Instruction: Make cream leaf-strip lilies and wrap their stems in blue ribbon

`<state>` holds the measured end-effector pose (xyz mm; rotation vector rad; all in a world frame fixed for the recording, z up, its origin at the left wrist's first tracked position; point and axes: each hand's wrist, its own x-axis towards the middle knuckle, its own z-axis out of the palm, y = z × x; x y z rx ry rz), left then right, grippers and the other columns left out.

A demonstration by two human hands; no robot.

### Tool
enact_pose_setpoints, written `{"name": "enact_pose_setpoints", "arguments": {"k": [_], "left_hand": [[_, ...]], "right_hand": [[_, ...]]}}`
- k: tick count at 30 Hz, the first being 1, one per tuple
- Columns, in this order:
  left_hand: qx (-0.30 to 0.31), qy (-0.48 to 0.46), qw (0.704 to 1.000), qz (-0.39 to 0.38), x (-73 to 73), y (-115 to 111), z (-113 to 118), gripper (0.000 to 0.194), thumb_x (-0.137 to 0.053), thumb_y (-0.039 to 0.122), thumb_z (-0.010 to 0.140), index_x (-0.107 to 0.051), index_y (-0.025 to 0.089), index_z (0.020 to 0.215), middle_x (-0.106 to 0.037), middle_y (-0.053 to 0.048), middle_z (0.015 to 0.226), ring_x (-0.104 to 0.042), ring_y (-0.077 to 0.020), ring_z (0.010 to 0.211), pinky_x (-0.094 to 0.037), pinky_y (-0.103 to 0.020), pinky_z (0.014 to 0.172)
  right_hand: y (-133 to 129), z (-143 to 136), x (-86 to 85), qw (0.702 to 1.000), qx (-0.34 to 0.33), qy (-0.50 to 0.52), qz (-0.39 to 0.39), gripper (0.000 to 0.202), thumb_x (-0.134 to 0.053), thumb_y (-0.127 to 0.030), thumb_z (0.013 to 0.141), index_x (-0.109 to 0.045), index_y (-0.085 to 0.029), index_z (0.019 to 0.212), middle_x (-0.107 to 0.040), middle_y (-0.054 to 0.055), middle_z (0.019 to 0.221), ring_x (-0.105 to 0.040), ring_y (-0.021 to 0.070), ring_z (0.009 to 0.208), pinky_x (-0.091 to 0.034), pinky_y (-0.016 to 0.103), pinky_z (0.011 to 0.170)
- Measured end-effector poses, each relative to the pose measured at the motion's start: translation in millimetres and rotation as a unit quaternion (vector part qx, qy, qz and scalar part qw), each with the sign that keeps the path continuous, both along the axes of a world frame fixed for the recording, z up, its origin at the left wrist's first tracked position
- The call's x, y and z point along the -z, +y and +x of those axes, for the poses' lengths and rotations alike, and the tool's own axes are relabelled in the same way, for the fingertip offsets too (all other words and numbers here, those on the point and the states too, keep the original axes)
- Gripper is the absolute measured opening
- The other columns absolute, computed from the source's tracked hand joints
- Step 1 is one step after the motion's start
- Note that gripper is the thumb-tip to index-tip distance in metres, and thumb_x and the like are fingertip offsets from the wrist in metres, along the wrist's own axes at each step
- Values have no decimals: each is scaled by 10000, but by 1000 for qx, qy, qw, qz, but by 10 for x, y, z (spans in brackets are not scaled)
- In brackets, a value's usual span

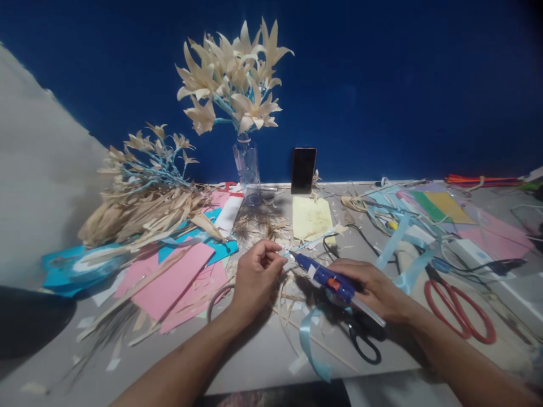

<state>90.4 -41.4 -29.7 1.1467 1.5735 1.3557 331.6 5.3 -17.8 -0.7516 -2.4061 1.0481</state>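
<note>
My right hand (369,282) is wrapped round a blue hot glue gun (324,277) with an orange switch and a clear glue stick out of its back. Its nozzle points left, right by the fingertips of my left hand (261,268). Those fingers pinch a thin light-blue stem (311,242), which slants up to the right; the pinched end is partly hidden. Under the glue gun lie a curl of light-blue ribbon (306,339) and black-handled scissors (365,342), partly covered by the gun and hand.
Cream paper-like flowers (237,73) stand in a clear bottle (246,169). A phone (303,169) leans on the blue wall behind a yellow sheet (311,217). Pink sheets (173,277) and dried husks (131,217) lie left; red-handled scissors (460,308) and a white power strip (479,260) right.
</note>
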Motion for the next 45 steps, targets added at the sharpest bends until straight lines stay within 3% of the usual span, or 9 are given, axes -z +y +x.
{"name": "enact_pose_setpoints", "arguments": {"k": [10, 17, 22, 34, 45], "left_hand": [[-3, 100, 994, 43, 11, -17, -27, 64, -652, 194, 776, -636, 211, 834, -645, 49, 639, -615, -138, 586, -478, -256, 602], [-7, 218, 969, 120, 113, -28, -65, 70, -649, 195, 825, -659, 217, 890, -677, 37, 685, -630, -143, 624, -480, -263, 648], [3, 274, 950, 147, 176, -23, -85, 89, -644, 185, 854, -661, 216, 935, -707, 14, 737, -658, -154, 660, -491, -264, 674], [4, 281, 949, 145, 142, -27, -77, 76, -642, 184, 852, -663, 219, 917, -709, 17, 725, -652, -153, 642, -487, -255, 657], [7, 269, 954, 136, 147, -27, -72, 73, -647, 185, 841, -667, 223, 901, -695, 22, 710, -640, -153, 632, -480, -258, 654]], "right_hand": [[7, 52, 11, 1000, 9, 3, -25, 227, -597, -180, 887, -685, -168, 1096, -719, 88, 1023, -663, 224, 906, -507, 302, 814], [-3, 21, -67, 999, 26, -8, -37, 181, -637, -289, 882, -701, -165, 998, -725, 94, 956, -665, 227, 834, -518, 304, 763], [1, -9, -102, 999, 18, -4, -39, 162, -623, -278, 887, -699, -169, 980, -718, 85, 912, -658, 218, 795, -517, 304, 749], [-5, 13, -139, 1000, 5, 1, -19, 257, -581, -395, 929, -693, -167, 974, -712, 101, 895, -663, 232, 779, -520, 320, 719], [6, 23, -98, 1000, 5, 8, -20, 231, -557, -360, 931, -680, -166, 958, -702, 98, 877, -645, 226, 762, -512, 323, 702]]}}
